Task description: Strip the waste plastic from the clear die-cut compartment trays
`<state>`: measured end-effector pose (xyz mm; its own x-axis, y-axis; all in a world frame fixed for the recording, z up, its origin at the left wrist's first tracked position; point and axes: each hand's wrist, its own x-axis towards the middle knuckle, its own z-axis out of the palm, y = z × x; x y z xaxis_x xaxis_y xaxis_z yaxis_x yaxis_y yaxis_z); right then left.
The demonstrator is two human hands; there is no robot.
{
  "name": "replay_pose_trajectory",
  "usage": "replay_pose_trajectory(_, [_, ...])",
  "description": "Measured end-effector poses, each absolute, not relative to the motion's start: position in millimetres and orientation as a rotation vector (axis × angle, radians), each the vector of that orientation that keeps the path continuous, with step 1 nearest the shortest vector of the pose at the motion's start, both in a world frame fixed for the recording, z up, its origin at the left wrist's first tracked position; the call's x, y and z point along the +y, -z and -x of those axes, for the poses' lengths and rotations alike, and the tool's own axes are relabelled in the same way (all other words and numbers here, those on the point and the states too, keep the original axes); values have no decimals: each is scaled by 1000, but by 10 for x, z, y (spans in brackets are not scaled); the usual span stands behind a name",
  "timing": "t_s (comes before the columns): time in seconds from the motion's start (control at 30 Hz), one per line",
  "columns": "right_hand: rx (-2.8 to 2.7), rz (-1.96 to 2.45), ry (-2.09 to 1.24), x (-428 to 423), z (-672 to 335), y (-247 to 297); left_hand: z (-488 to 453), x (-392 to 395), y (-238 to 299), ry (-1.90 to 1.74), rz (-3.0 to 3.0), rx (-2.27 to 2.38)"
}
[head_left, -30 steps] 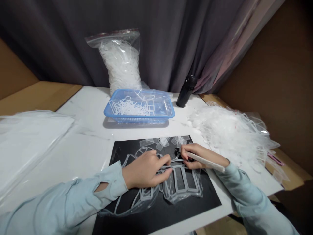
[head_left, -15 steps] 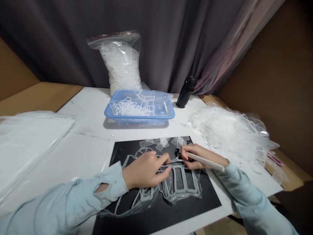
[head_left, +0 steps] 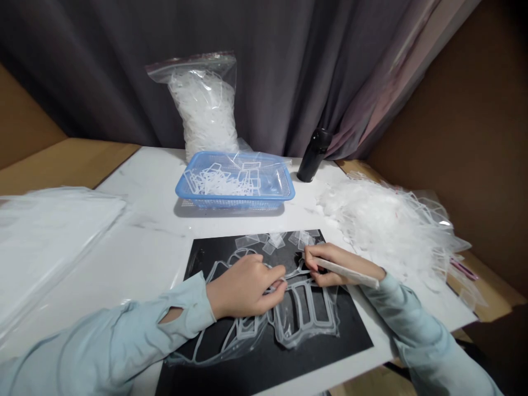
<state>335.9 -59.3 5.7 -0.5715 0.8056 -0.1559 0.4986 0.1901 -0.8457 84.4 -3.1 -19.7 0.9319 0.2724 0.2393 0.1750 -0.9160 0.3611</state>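
My left hand [head_left: 245, 285] is over a black board [head_left: 206, 377], thumb and forefinger pinched at the upper edge of a clear plastic sheet with frame-shaped outlines [head_left: 307, 305]. The exact pinch point is partly hidden by the fingers. Held in my right hand [head_left: 330, 261] is a flat whitish stick-like tool [head_left: 350, 273], its back end toward my wrist. A dark spot shows by its front end, and I cannot make out the tip. More framed clear plastic [head_left: 225, 344] lies under my left hand. Small clear rectangles [head_left: 274, 241] are scattered along the board's far edge.
Beyond the board stands a blue basket [head_left: 235, 201] holding white frames. Behind it is a bulging clear zip bag [head_left: 208, 113]. A black bottle [head_left: 314, 155] stands at back right. Clear plastic pieces [head_left: 383, 220] heap at right; plastic sheets [head_left: 53, 236] are stacked left.
My left thumb and forefinger have closed together, and the framed sheet has bent and shifted slightly at its left side. My right hand and its tool stay nearly still.
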Motion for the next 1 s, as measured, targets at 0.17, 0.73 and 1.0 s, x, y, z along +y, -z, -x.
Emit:
replay_pose_trajectory(0.17, [-2143, 1225, -1343, -593, -3359, -65, -839, -30, 193, -394, -2764, 339])
replay_pose_trajectory(0.73, [-2151, 1243, -1322, -595, -3347, -88, -837, -29, 140, -187, -2910, 383])
replay_pose_trajectory(1.0, [-2152, 1230, -1325, -594, -3345, -103, -837, -34, 156, -203, -2926, 398])
